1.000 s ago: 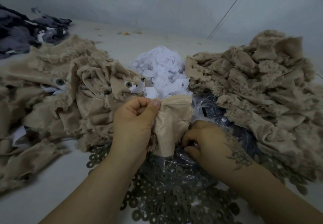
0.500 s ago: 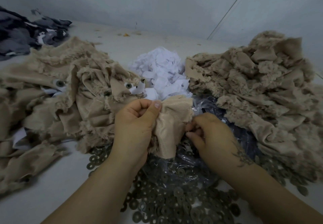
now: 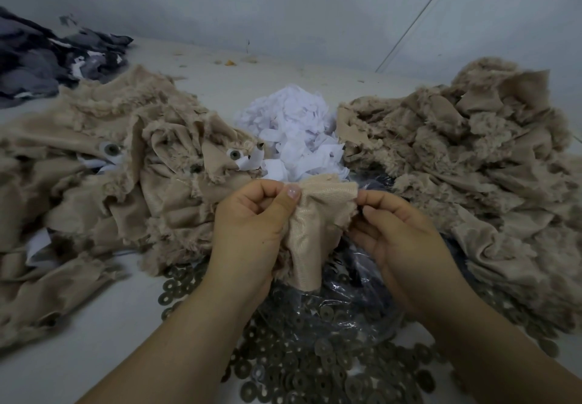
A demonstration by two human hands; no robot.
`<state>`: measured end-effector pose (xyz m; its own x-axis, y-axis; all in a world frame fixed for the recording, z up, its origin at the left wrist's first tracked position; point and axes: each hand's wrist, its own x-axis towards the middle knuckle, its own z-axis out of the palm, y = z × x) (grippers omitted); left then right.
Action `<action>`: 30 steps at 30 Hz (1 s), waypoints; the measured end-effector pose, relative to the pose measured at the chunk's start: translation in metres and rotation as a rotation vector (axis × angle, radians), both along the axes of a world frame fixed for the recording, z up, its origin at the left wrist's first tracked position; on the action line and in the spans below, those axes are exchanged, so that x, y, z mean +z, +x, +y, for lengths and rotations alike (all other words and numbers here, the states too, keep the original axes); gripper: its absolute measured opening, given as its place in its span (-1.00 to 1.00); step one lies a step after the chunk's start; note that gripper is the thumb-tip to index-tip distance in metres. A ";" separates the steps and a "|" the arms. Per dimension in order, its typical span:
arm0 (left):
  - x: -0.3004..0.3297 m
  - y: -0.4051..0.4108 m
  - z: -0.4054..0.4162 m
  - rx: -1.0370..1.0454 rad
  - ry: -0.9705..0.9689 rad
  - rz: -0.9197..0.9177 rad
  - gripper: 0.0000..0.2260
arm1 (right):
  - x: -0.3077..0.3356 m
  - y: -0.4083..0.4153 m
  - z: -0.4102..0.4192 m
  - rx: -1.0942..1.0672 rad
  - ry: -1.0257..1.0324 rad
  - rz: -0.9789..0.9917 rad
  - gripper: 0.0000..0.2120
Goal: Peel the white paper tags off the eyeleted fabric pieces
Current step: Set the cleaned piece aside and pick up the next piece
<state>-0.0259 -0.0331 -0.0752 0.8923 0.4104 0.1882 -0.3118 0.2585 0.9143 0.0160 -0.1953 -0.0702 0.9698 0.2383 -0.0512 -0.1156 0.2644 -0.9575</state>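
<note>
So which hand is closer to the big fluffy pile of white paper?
The left hand. It grips the fabric piece just below the white paper pile; the right hand pinches the piece's other corner, lower and off to the right.

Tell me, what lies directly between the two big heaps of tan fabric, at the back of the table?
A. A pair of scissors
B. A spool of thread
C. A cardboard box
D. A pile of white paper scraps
D: a pile of white paper scraps sits between the left fabric heap and the right fabric heap, just beyond the fabric piece that both hands hold.
</note>
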 end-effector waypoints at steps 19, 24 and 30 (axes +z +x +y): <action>0.004 -0.003 -0.005 -0.139 -0.019 0.042 -0.90 | -0.004 0.001 -0.004 0.198 -0.102 -0.159 -0.79; 0.005 -0.003 -0.005 -0.119 -0.024 0.056 -0.90 | -0.002 -0.002 -0.001 0.309 0.167 0.046 -0.74; 0.005 -0.005 -0.007 -0.152 0.040 0.093 -0.83 | -0.001 -0.006 -0.003 0.416 0.118 0.170 -0.78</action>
<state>-0.0308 -0.0398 -0.0701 0.9579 0.2631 0.1153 -0.1853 0.2593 0.9479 0.0098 -0.1983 -0.0716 0.7709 0.6191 -0.1500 -0.3873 0.2686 -0.8820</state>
